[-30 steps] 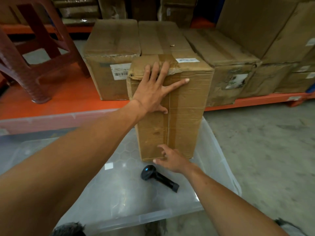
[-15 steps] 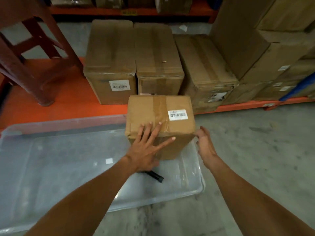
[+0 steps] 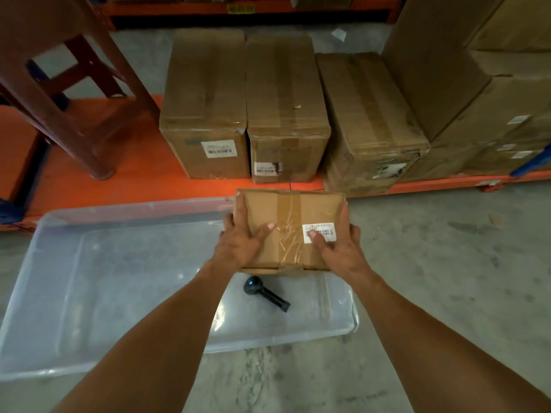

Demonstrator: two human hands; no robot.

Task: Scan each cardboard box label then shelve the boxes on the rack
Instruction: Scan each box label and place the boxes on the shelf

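- Both hands now clasp the cardboard box (image 3: pixel 286 225) from either side, where half a second ago the right hand hovered clear of its edge and the left lay flat against its near face.
- Left hand (image 3: pixel 238 245) grips the box's left edge, thumb laid across the top; its fingers curl round the far side and are hidden there.
- Right hand (image 3: pixel 337 248) grips the right edge, thumb pressing the white barcode label (image 3: pixel 320 232) and covering part of it; the print is too small to read.
- Held box sits over the far right corner of a clear plastic bin (image 3: pixel 89 293), just in front of the orange rack shelf (image 3: pixel 119 180); whether its underside rests on anything cannot be told.
- Black handheld scanner (image 3: pixel 265 293) lies inside the bin, just below the box.
- Three taped boxes (image 3: pixel 286 108) stand side by side on the shelf, the right one's label torn and blurred.
- Brown plastic stool (image 3: pixel 59 93) on the shelf at left and a stack of larger cartons (image 3: pixel 477 99) at right are both cut off by the frame.
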